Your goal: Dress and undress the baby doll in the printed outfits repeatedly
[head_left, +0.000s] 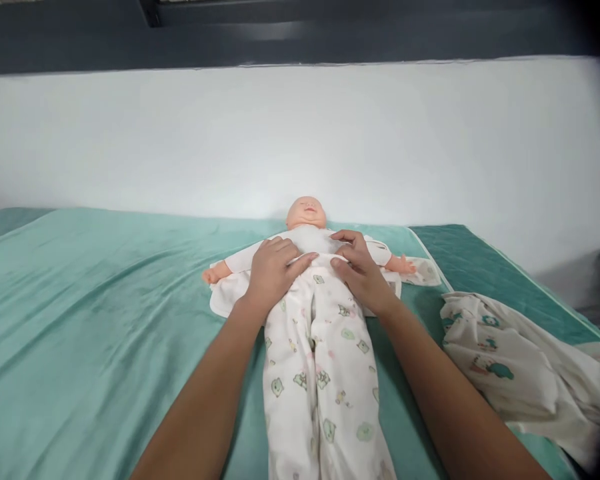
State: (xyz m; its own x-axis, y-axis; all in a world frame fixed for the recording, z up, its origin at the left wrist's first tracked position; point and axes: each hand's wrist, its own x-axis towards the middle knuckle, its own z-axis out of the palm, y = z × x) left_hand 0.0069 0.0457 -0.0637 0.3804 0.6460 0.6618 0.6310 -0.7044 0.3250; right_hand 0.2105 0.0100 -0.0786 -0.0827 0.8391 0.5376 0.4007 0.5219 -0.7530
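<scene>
A baby doll (306, 215) lies on its back on a green bed sheet (80, 300), head toward the wall and arms spread. It wears white printed trousers (320, 373) and a white top. My left hand (273, 270) rests on the doll's waist at the left, its fingers curled over the trouser waistband. My right hand (363, 270) grips the waistband at the right, thumb and fingers pinched on the cloth.
A crumpled white printed garment (510, 367) lies on the bed at the right. A white wall (300, 133) runs along the far side of the bed. The bed's right edge drops off near the garment.
</scene>
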